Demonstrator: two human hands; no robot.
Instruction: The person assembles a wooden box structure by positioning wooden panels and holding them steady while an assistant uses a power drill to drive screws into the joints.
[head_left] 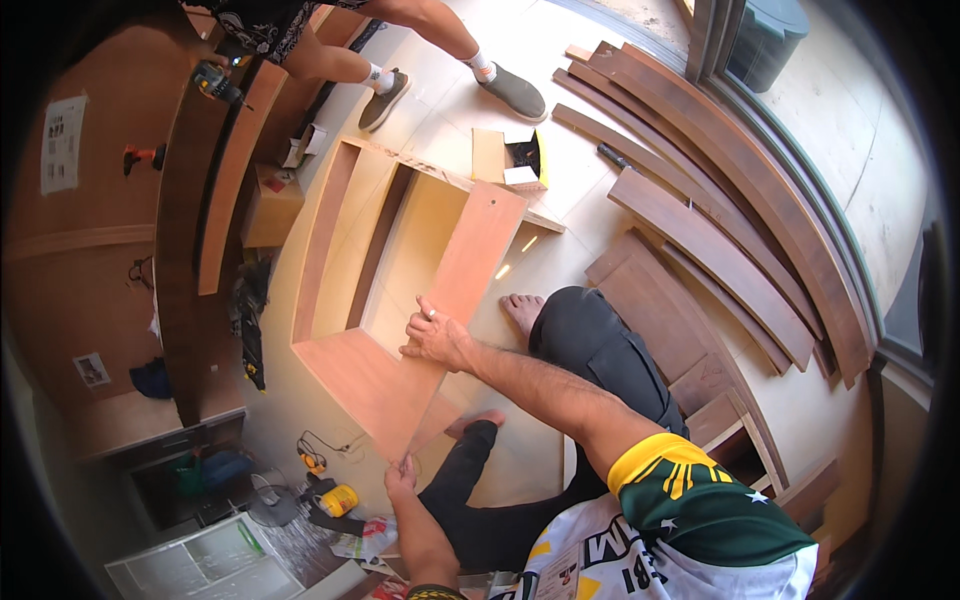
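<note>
A wooden frame (322, 240) of reddish-brown boards with inner dividers lies on the floor before me. A smooth panel (365, 385) forms its near end, and a long board (478, 250) runs along its right side. My left hand (401, 476) is closed round the panel's near corner, its fingertips partly hidden. Wearing a ring, my right hand (437, 340) rests over the long board near where it meets the panel, fingers curled at the board's left edge.
Stacked dark boards (715, 270) lie to the right beside a sliding-door frame (800, 180). An open carton (510, 158) sits beyond the frame. Another person stands at the far left, near a power drill (215, 82). A yellow container (340, 500) and plastic wrap are at the lower left.
</note>
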